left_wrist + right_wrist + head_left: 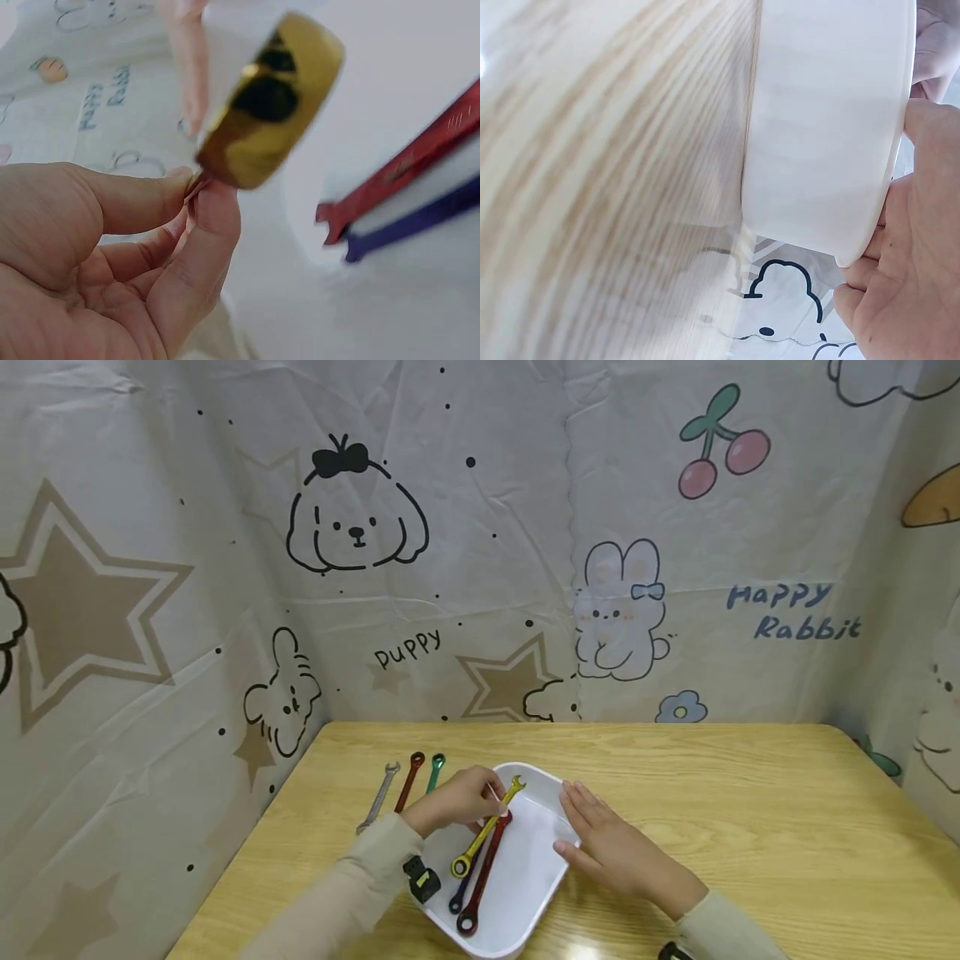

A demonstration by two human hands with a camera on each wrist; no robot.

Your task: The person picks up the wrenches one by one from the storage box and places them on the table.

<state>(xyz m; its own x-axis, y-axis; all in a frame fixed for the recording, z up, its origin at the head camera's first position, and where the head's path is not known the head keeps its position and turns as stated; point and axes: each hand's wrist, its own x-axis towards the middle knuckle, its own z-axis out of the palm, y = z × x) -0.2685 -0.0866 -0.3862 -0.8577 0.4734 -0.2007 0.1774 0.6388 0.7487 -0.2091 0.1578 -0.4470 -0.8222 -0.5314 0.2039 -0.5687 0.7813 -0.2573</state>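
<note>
Cartoon-printed cloth with puppies, rabbits, stars and cherries hangs behind and beside a pale wooden bench (pixel 750 827). A white tray (pixel 525 893) sits near the front edge of the bench. The person's left hand (pixel 453 802) pinches a yellow wrench (pixel 486 831) near its open-ended head, thumb and fingers curled round the shaft; the ring end tilts down over the tray. In the left wrist view the gold ring end looms close and blurred above the fingers. Below it in the tray lie a red wrench (pixel 483 881) and a blue wrench (pixel 461 893), side by side and touching. The right hand (pixel 611 847) rests on the tray's right rim with fingers nearly straight and the thumb against the outer wall, steadying it. Three more wrenches lie in a row on the bench left of the tray: silver (pixel 377 797), dark red (pixel 409 781) and green (pixel 434 772).

The step in hand appears to be lifting the yellow wrench out of the tray. The next move probably calls for carrying it leftward and laying it beside the green one, while the right hand holds the tray in place.
</note>
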